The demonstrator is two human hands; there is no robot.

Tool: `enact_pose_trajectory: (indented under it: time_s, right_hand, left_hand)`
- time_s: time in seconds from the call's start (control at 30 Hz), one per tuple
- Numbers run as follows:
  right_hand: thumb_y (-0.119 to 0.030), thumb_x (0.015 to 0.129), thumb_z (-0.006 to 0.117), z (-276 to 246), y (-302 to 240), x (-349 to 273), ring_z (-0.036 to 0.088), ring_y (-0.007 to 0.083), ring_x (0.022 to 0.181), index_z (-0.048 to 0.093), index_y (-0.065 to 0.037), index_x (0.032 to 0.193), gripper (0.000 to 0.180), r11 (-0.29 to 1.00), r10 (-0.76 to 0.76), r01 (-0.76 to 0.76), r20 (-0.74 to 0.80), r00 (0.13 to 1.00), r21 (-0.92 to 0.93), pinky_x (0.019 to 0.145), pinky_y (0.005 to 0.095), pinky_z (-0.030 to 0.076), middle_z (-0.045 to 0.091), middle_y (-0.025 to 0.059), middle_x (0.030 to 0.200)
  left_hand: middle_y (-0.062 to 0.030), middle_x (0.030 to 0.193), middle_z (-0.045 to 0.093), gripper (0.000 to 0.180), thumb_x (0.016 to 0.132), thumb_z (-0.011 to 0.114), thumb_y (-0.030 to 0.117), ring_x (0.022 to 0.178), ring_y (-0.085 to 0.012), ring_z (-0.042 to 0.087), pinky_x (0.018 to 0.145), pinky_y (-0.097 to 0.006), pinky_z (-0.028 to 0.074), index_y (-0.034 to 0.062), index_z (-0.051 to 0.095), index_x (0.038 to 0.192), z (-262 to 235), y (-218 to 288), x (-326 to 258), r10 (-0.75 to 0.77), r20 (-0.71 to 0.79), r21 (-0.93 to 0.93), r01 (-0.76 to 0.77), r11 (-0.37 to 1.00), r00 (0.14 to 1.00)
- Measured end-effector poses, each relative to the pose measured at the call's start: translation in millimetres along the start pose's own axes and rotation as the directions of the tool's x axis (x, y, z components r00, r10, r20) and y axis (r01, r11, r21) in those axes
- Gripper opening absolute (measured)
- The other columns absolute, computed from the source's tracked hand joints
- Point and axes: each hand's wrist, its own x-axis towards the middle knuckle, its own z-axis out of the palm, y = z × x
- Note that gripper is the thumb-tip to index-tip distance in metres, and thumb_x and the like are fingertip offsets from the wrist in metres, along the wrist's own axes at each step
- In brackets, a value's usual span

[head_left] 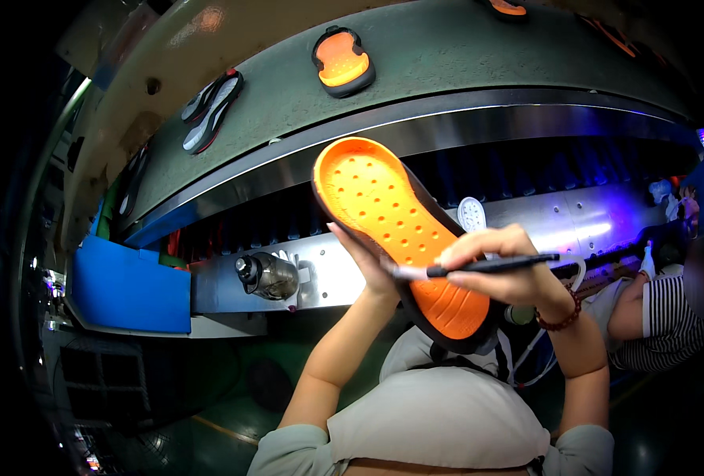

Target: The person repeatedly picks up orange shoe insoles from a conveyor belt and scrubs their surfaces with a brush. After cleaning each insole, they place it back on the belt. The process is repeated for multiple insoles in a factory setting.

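Note:
I hold an orange shoe sole with a black rim tilted up in front of me, its dimpled orange face toward me. My left hand supports it from below and behind. My right hand grips a black pen with a pale tip, and the tip rests on the sole's orange surface near its middle. A beaded bracelet circles my right wrist.
A grey conveyor belt curves across the top, carrying another orange sole and a pair of dark soles. A blue bin stands at left, a dark bottle beside it. A person in a striped shirt sits at right.

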Motion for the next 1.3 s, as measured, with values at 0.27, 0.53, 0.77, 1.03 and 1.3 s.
enact_pose_trajectory:
  time_s: [0.27, 0.53, 0.77, 1.03, 1.3]
  right_hand:
    - [0.002, 0.071, 0.066, -3, 5, -11, 0.063, 0.0163, 0.078, 0.063, 0.002, 0.083, 0.012, 0.999, 0.031, -0.028, -0.061, 0.998, 0.039, 0.071, 0.0268, 0.049, 0.065, 0.0119, 0.085]
    - [0.005, 0.07, 0.065, -14, 9, -31, 0.062, 0.0196, 0.083, 0.063, 0.001, 0.084, 0.015, 0.995, 0.084, -0.078, -0.086, 0.993, 0.069, 0.078, 0.029, 0.048, 0.064, 0.0128, 0.089]
    - [0.004, 0.068, 0.066, -14, 18, -58, 0.061, 0.021, 0.084, 0.065, 0.0, 0.087, 0.019, 0.954, 0.059, -0.054, -0.01, 0.998, 0.295, 0.078, 0.0303, 0.048, 0.063, 0.0119, 0.088]
    - [-0.004, 0.065, 0.072, -15, 17, -62, 0.052, 0.0193, 0.098, 0.067, -0.003, 0.085, 0.021, 0.995, 0.031, -0.042, 0.123, 0.992, 0.091, 0.09, 0.0325, 0.038, 0.066, 0.0075, 0.088]
    - [0.005, 0.073, 0.059, 13, 19, -53, 0.058, 0.0261, 0.093, 0.057, 0.004, 0.088, 0.016, 0.694, 0.291, -0.025, -0.248, 0.924, 0.719, 0.087, 0.0363, 0.044, 0.06, 0.0189, 0.093]
  left_hand:
    - [-0.0234, 0.125, 0.039, 0.092, 0.071, 0.022, 0.078, 0.112, -0.0358, 0.043, 0.096, -0.046, 0.034, 0.009, 0.026, 0.132, -10, 11, 23, 0.131, 0.022, -0.077, -0.129, 0.989, 0.991]
    - [-0.0245, 0.123, 0.04, 0.093, 0.071, 0.024, 0.078, 0.111, -0.0372, 0.043, 0.095, -0.047, 0.034, 0.0078, 0.025, 0.132, -16, 25, 28, 0.192, -0.003, -0.065, -0.192, 0.979, 0.981]
    - [-0.025, 0.123, 0.04, 0.092, 0.072, 0.021, 0.078, 0.11, -0.037, 0.045, 0.094, -0.047, 0.036, 0.0072, 0.025, 0.132, -15, 32, 28, 0.207, 0.014, 0.0, -0.207, 0.978, 0.978]
    - [-0.0254, 0.122, 0.042, 0.091, 0.074, 0.016, 0.076, 0.107, -0.0366, 0.048, 0.092, -0.047, 0.038, 0.0052, 0.026, 0.13, -16, 39, 38, 0.157, 0.076, 0.053, -0.162, 0.985, 0.985]
    - [-0.0158, 0.126, 0.043, 0.063, 0.089, 0.028, 0.051, 0.112, -0.0288, 0.047, 0.094, -0.042, 0.038, 0.0015, 0.038, 0.126, 26, 41, 4, 0.014, 0.395, -0.301, 0.115, 0.947, 0.918]
